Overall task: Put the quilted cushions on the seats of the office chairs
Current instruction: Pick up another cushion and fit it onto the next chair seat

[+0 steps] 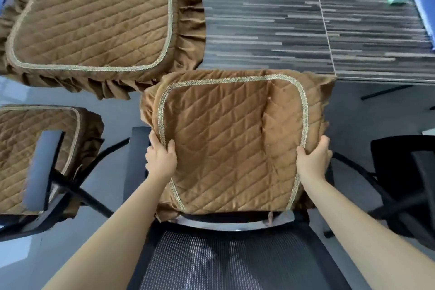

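Head view. A brown quilted cushion with gold braid trim [233, 143] is held above the seat of a black mesh-backed office chair [211, 256], its quilted face up and its ruffled far edge toward the striped counter [270, 19]. The left hand [161, 160] and right hand [314, 160] each grip a side edge, fingers curled over the braid. A second ruffled brown cushion [94, 21] lies on the counter; a third [21, 155] covers the left neighbouring chair's seat.

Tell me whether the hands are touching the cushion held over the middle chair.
Touching. The head view shows the left hand and right hand gripping the cushion's side edges, thumbs on top.
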A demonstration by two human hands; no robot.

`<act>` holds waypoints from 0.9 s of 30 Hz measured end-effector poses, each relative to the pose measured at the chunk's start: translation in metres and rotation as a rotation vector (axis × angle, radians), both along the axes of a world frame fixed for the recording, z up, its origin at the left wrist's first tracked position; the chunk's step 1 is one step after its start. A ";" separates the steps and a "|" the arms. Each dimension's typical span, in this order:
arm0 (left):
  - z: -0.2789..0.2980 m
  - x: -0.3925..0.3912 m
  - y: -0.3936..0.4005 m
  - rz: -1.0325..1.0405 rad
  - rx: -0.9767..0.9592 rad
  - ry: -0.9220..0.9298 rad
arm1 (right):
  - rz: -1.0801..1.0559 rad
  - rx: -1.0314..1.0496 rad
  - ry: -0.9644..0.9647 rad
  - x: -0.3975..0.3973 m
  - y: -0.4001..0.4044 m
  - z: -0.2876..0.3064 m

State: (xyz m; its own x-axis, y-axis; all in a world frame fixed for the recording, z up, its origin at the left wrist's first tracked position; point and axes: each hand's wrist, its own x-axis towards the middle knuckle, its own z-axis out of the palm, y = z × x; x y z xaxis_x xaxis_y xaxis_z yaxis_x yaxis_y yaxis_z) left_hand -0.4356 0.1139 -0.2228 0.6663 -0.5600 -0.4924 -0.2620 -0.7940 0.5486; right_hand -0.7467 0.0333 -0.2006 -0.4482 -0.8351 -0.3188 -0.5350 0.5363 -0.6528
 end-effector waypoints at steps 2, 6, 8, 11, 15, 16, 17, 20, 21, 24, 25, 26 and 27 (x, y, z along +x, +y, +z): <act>-0.020 -0.004 0.002 -0.044 0.042 -0.059 | 0.030 0.000 0.035 0.005 0.008 -0.020; -0.054 -0.009 0.007 -0.102 0.118 -0.110 | 0.109 0.078 0.053 0.000 0.015 -0.056; -0.067 -0.010 0.009 -0.133 0.141 -0.112 | 0.137 0.098 0.065 -0.005 0.015 -0.069; -0.082 -0.011 0.012 -0.163 0.147 -0.089 | 0.169 0.122 0.050 -0.008 0.015 -0.077; -0.084 -0.010 0.001 -0.085 0.053 -0.058 | 0.149 0.085 0.057 -0.009 0.006 -0.077; -0.081 -0.009 -0.003 -0.067 0.021 -0.059 | 0.135 0.066 0.053 -0.008 0.002 -0.076; -0.078 -0.008 -0.010 -0.055 -0.006 -0.060 | 0.125 0.047 0.046 -0.008 -0.005 -0.073; -0.074 -0.002 -0.022 -0.052 -0.013 -0.058 | 0.105 0.020 0.040 -0.007 -0.018 -0.071; -0.076 -0.001 -0.023 -0.057 0.005 -0.055 | 0.117 0.018 0.059 -0.006 -0.018 -0.073; -0.094 0.006 -0.022 -0.069 0.067 -0.080 | 0.198 0.063 0.153 -0.002 -0.019 -0.090; -0.104 0.009 -0.022 -0.079 0.114 -0.122 | 0.224 0.126 0.167 -0.001 -0.020 -0.099; -0.112 0.011 -0.021 -0.087 0.173 -0.167 | 0.245 0.210 0.166 -0.003 -0.022 -0.109; -0.119 0.013 -0.020 -0.101 0.228 -0.195 | 0.260 0.296 0.171 -0.005 -0.023 -0.119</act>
